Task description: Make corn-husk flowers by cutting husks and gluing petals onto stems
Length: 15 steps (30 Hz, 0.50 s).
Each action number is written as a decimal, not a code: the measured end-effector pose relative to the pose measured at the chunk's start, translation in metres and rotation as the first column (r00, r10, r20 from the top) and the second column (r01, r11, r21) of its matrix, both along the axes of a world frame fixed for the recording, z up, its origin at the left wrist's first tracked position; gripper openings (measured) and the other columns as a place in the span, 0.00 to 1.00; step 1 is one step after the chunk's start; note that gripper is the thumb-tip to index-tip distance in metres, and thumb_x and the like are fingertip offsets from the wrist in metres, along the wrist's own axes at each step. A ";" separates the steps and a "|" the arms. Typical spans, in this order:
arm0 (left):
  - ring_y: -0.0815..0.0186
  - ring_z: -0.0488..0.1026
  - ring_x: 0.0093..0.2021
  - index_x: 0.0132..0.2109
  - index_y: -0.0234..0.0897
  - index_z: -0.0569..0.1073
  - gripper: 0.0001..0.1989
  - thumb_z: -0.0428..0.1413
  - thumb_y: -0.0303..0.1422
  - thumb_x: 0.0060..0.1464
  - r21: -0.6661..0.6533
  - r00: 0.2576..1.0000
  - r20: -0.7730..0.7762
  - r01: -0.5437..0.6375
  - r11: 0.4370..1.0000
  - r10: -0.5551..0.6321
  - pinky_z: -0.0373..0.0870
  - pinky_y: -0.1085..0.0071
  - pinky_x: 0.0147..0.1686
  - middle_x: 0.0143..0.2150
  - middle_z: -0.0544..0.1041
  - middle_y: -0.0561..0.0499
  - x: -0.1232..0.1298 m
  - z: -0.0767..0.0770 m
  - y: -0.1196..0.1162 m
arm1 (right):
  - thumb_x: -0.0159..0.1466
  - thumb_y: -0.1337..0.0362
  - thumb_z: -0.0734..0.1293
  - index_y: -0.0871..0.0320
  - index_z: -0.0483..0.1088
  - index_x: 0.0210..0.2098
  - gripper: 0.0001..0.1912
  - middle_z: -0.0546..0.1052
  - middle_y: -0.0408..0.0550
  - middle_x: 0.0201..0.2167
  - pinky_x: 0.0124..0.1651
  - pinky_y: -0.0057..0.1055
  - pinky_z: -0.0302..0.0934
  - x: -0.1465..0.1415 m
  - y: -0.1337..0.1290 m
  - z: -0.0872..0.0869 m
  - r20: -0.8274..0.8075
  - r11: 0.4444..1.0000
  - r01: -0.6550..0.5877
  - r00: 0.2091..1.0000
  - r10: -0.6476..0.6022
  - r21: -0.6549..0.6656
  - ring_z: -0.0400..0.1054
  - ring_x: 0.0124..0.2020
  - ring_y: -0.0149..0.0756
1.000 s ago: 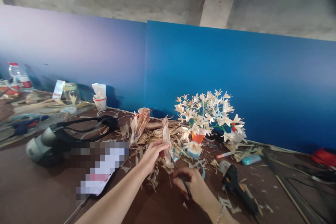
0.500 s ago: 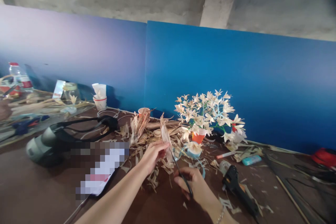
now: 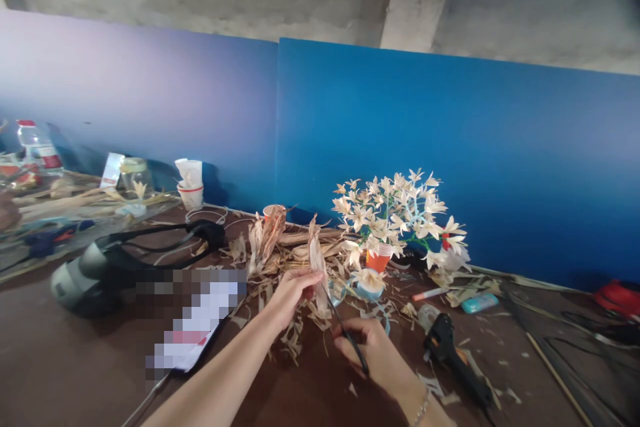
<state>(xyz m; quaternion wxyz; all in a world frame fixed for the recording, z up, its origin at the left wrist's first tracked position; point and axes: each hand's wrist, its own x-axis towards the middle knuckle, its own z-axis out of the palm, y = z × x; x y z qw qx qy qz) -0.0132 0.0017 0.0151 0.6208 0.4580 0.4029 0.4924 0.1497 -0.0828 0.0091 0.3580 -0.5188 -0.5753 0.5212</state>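
— Starting at the left hand (image 3: pixel 295 293): doing what?

— Pinching a dry husk (image 3: pixel 316 253) between thumb and fingers, holding it nearly upright, to the left of the orange cup (image 3: pixel 379 259) and on its near side.

— And with the right hand (image 3: pixel 367 347)?

— Gripping dark scissors (image 3: pixel 350 335), with fingers curled about the handle and with the blades aimed up at the husk's lower right edge. Too small to tell: any contact there, or any gap between the blades.

— Close around, what else?

— Just in front of the orange cup: a single bloom (image 3: pixel 370 277) over a light-blue ring (image 3: pixel 370 292). Nearer and to its left: curled scraps (image 3: pixel 293 340) on the brown surface (image 3: pixel 310 393). Nearer and to its right: a black glue gun (image 3: pixel 453 353).

— Farther out?

— Left of the orange cup: a heap of loose husks (image 3: pixel 267 240), then, well apart from it, a phone (image 3: pixel 200 327) and a dark headset (image 3: pixel 95 280). Behind it: a blue panel (image 3: pixel 450 120).

— How far along, at a guess?

— Seemingly finished: many pale flowers (image 3: pixel 395 213), massed above the orange cup. Apparently unfinished: this husk, broad and without any visible flower form, perhaps partway through trimming. Unworked, by the look of it: plenty more in the heap.
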 end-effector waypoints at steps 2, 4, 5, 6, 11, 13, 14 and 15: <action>0.73 0.60 0.19 0.25 0.32 0.78 0.11 0.62 0.37 0.37 -0.017 1.000 0.015 -0.004 1.000 0.005 0.54 0.76 0.20 0.18 0.69 0.53 0.000 0.000 0.000 | 0.52 0.59 0.67 0.62 0.69 0.28 0.10 0.58 0.33 0.10 0.13 0.19 0.43 0.001 0.001 -0.001 0.009 1.000 -0.011 1.000 0.011 -0.001 0.49 0.11 0.21; 0.74 0.60 0.19 0.25 0.32 0.78 0.11 0.62 0.37 0.37 -0.026 1.000 0.022 -0.003 1.000 0.004 0.53 0.77 0.20 0.17 0.69 0.53 0.000 0.001 0.000 | 0.53 0.60 0.66 0.62 0.69 0.28 0.10 0.58 0.33 0.10 0.12 0.19 0.44 0.001 0.002 -0.003 0.013 1.000 -0.018 1.000 0.018 0.007 0.49 0.10 0.21; 0.74 0.60 0.19 0.25 0.32 0.78 0.10 0.62 0.37 0.37 -0.025 1.000 0.020 0.001 1.000 -0.001 0.53 0.77 0.20 0.17 0.68 0.53 -0.001 0.001 -0.001 | 0.53 0.60 0.66 0.62 0.69 0.29 0.10 0.59 0.33 0.10 0.12 0.19 0.44 0.002 0.002 -0.005 0.014 1.000 -0.016 1.000 0.016 0.010 0.50 0.10 0.21; 0.74 0.60 0.19 0.25 0.32 0.78 0.10 0.62 0.36 0.37 -0.021 1.000 0.022 0.003 1.000 -0.003 0.53 0.77 0.20 0.17 0.68 0.54 -0.001 0.002 -0.001 | 0.52 0.60 0.67 0.62 0.69 0.29 0.10 0.61 0.34 0.10 0.12 0.19 0.44 0.002 0.003 -0.007 0.015 1.000 -0.011 1.000 0.011 0.010 0.50 0.10 0.21; 0.75 0.58 0.18 0.25 0.32 0.77 0.09 0.61 0.35 0.38 0.011 0.999 0.048 -0.009 1.000 0.009 0.52 0.77 0.19 0.15 0.65 0.56 -0.001 0.003 -0.001 | 0.51 0.62 0.67 0.62 0.69 0.30 0.09 0.64 0.35 0.13 0.13 0.19 0.48 0.003 0.004 -0.013 0.008 1.000 -0.009 1.000 0.009 -0.019 0.54 0.11 0.22; 0.75 0.58 0.18 0.25 0.32 0.77 0.09 0.61 0.35 0.38 0.020 0.998 0.054 -0.020 1.000 0.019 0.51 0.77 0.19 0.15 0.65 0.56 -0.001 0.003 0.000 | 0.51 0.63 0.67 0.62 0.69 0.30 0.09 0.64 0.36 0.13 0.13 0.19 0.49 0.003 0.003 -0.013 0.010 1.000 -0.024 1.000 0.024 -0.019 0.55 0.11 0.22; 0.75 0.58 0.18 0.25 0.32 0.77 0.09 0.61 0.35 0.38 0.026 0.998 0.057 -0.026 0.999 0.024 0.51 0.77 0.19 0.15 0.66 0.56 -0.001 0.003 0.000 | 0.51 0.63 0.67 0.62 0.69 0.30 0.09 0.64 0.36 0.14 0.13 0.19 0.49 0.004 0.003 -0.013 0.011 0.999 -0.030 0.999 0.030 -0.017 0.55 0.11 0.22; 0.75 0.58 0.18 0.25 0.32 0.77 0.09 0.62 0.36 0.37 0.035 0.998 0.059 -0.030 0.999 0.028 0.51 0.77 0.19 0.16 0.66 0.56 -0.001 0.003 0.001 | 0.51 0.63 0.67 0.62 0.69 0.30 0.09 0.64 0.36 0.14 0.13 0.19 0.49 0.004 0.003 -0.013 0.010 0.999 -0.035 0.999 0.035 -0.014 0.54 0.11 0.21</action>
